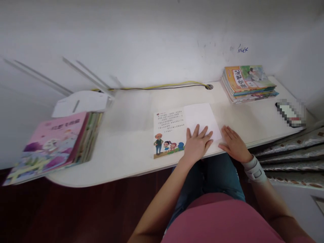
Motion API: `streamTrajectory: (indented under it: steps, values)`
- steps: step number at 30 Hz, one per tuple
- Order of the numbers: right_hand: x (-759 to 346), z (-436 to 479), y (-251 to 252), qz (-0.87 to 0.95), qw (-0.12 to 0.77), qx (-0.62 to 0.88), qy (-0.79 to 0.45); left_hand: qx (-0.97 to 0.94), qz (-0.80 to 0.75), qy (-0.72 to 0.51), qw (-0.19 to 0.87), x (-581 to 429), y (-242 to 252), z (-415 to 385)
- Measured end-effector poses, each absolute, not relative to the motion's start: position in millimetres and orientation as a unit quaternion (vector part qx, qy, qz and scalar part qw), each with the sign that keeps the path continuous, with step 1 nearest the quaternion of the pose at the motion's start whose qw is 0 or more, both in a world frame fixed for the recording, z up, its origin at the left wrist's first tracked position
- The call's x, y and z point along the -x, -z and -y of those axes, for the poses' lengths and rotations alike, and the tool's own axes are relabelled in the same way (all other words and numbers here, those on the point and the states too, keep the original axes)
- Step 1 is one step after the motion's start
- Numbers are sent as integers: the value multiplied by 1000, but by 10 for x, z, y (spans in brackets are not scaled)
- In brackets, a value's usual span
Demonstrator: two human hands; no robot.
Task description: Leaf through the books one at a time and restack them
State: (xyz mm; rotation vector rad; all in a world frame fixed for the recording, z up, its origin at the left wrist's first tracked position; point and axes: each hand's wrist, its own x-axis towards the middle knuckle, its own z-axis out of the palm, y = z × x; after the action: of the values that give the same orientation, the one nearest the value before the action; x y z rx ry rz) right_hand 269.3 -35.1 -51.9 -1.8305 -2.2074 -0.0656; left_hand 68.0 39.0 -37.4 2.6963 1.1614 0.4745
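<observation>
An open picture book (169,135) lies near the front edge of the white desk. Its left page carries lines of print and cartoon figures; the right side is a blank, pale page (199,114). My left hand (198,143) rests on the lower part of that blank page, palm down with fingers spread. Just to the right, my right hand (233,143) lies on the desk with its fingertips by the page's right edge. I cannot tell whether those fingertips touch the paper. Neither hand grips anything.
At left stands a stack of books (53,138) with a pink cover, overhanging the rounded desk edge. Another book stack (249,81) sits back right, near a phone-like item (291,114), partly blurred. A yellow cable (162,86) runs along the wall. Patterned fabric (296,152) hangs at right.
</observation>
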Motion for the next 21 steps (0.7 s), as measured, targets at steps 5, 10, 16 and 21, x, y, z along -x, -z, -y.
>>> streamTrajectory:
  steps: [5,10,16,21]
  values:
    - [-2692,342,566,724,106,680,52,-902,-391,-161,89,-684,361,-388]
    - [-2675,324,596,721,110,681,56,-906,-387,-149,84,-732,314,-317]
    - [-2659,319,580,719,113,683,56,-906,-389,-142,83,-760,294,-216]
    - [-2664,320,566,722,114,681,57,-911,-376,-143,95,-785,309,-273]
